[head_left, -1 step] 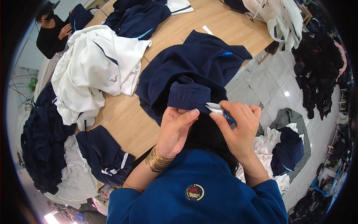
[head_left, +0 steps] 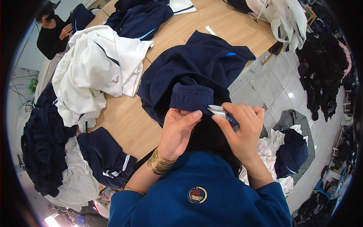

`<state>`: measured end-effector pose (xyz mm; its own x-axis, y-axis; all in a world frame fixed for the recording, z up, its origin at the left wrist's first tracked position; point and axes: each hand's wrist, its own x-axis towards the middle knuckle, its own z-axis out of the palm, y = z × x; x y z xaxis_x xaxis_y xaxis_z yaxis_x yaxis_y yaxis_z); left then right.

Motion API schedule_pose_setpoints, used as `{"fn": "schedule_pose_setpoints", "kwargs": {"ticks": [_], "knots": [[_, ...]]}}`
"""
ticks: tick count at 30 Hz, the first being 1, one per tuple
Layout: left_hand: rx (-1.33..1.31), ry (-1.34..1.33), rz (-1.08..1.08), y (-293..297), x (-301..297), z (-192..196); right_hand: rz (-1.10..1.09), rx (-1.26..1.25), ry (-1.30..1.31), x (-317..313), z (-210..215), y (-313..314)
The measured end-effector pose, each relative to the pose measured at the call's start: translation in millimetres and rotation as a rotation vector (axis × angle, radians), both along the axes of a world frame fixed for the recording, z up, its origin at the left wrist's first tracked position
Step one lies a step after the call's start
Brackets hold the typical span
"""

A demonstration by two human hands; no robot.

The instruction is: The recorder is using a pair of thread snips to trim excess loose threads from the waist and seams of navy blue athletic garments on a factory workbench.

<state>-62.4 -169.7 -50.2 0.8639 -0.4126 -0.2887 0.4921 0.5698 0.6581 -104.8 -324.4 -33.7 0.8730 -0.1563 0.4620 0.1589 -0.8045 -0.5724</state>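
Observation:
A navy garment [head_left: 181, 60] with a gathered elastic waistband [head_left: 192, 97] lies over the near edge of the table. My left hand [head_left: 180, 126] pinches the lower edge of the waistband between thumb and fingers; some fingertips are hidden behind the cloth. In my right hand [head_left: 240, 126] is a pair of thread snips [head_left: 218, 111] with short silver blades and a blue handle. Their blade tips point left, at the right end of the waistband, and the blades look slightly apart. I cannot tell whether a thread lies between them.
White garments [head_left: 98, 68] are heaped on the table [head_left: 124, 121] at left. More navy garments [head_left: 141, 19] lie at the far side. Piles of navy clothes [head_left: 45, 143] stand at lower left, and white and navy clothes [head_left: 291, 151] at right. A person [head_left: 55, 34] handles navy cloth at far left.
The snips' blade tips have shifted very slightly downward by the waistband's right end. Both hands and the garment look otherwise unmoved.

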Motion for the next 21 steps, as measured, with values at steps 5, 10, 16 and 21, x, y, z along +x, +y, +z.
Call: {"fn": "schedule_pose_setpoints", "kwargs": {"ticks": [5,10,16,21], "knots": [[0.011,-0.011,-0.009,0.5,-0.3,-0.3,0.034,-0.046,0.032,-1.1,4.8,0.6],[0.003,-0.016,-0.004,0.6,-1.1,-1.0,0.036,-0.075,-0.026,1.2,0.7,-0.4],[0.014,-0.003,0.009,0.6,-1.1,1.0,0.032,-0.083,-0.029,2.0,-0.9,-0.9],[0.025,0.01,0.006,1.7,-0.3,-0.1,0.016,-0.034,-0.021,4.5,0.8,-3.4]]}}
